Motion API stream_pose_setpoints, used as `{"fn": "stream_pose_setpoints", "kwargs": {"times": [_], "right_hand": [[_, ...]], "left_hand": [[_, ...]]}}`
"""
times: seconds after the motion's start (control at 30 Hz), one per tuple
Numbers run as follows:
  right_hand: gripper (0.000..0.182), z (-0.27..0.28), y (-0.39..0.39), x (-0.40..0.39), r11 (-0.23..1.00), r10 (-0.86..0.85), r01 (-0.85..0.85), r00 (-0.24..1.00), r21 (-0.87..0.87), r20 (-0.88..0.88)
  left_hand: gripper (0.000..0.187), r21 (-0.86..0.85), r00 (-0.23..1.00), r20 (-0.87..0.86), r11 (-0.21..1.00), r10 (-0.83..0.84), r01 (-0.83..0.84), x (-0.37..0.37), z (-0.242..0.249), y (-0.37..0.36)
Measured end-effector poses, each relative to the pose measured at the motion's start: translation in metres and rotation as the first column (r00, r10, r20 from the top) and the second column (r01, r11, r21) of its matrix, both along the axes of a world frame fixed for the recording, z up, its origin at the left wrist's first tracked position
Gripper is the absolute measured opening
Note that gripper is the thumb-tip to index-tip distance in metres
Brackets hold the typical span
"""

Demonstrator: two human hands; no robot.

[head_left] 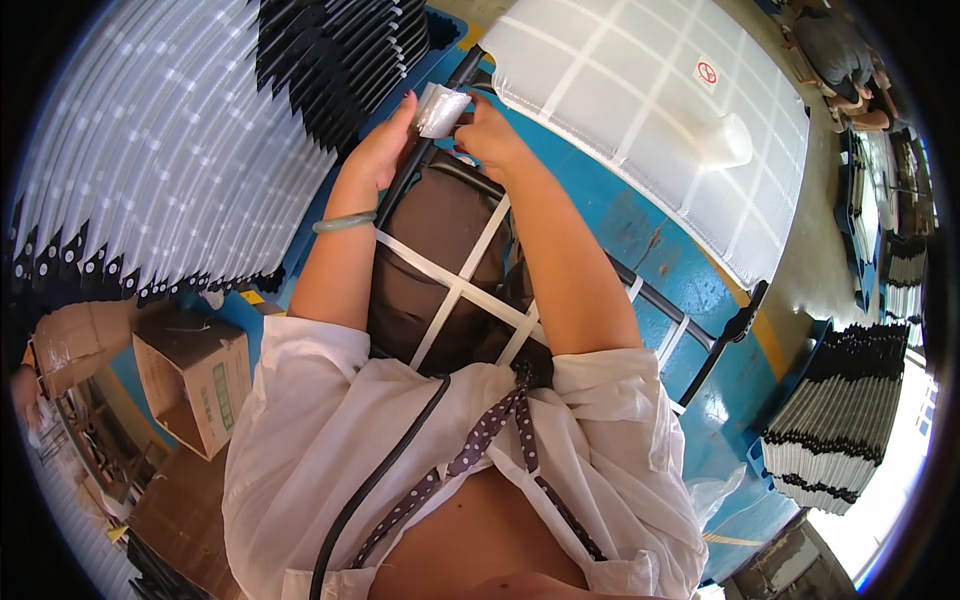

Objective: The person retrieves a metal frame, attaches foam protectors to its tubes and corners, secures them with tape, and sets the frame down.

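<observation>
A crinkled, shiny white piece of film (441, 111) sits around a black tube at the top centre, between my two hands. My left hand (385, 145) grips it from the left, thumb upright along its edge, with the other fingers mostly hidden behind the tube. From the right, my right hand (489, 133) has its bent fingers closed on the film's edge. Below the hands lies a black tubular frame (650, 292) crossed by white straps (462, 283). Dark brown fabric (432, 225) shows beneath those straps.
A white-covered panel (600, 85) lies on the blue worktable (640, 230), carrying a white roll (725, 141). Stacked white panels with black ends (170, 150) rise at left. An open cardboard box (195, 385) stands lower left. Another stack (835, 420) is at right; a person (835, 50) sits far right.
</observation>
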State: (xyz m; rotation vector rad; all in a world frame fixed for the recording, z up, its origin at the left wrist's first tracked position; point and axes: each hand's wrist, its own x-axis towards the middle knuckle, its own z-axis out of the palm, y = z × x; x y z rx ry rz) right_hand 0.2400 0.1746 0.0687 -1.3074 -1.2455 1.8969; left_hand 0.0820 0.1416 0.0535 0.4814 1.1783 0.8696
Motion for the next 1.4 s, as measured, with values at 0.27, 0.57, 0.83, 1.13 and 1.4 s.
{"fn": "stream_pose_setpoints", "kwargs": {"times": [0.27,0.57,0.83,1.13,1.4], "right_hand": [[0.066,-0.005,0.003,0.004,0.993,0.108,-0.113,0.984,-0.025,-0.139],[0.064,0.004,-0.001,0.002,0.994,0.108,-0.109,0.991,-0.015,-0.080],[0.052,0.006,-0.004,0.003,0.993,0.082,-0.097,0.973,-0.060,-0.216],[0.049,0.006,-0.006,0.003,0.993,0.071,-0.091,0.971,-0.076,-0.227],[0.037,0.009,-0.008,-0.002,0.993,0.092,-0.103,0.982,-0.060,-0.162]], "left_hand": [[0.043,0.040,0.974,0.046,0.974,0.223,-0.225,-0.015,-0.018,0.004],[0.026,0.257,0.936,0.055,0.901,0.348,-0.350,-0.007,0.005,-0.003],[0.031,0.364,0.942,0.106,0.869,0.319,-0.335,-0.008,0.014,-0.008],[0.038,0.483,0.876,-0.009,0.769,0.482,-0.418,-0.001,0.015,-0.010],[0.033,0.254,0.796,0.154,0.755,0.585,-0.605,-0.006,0.024,-0.012]]}}
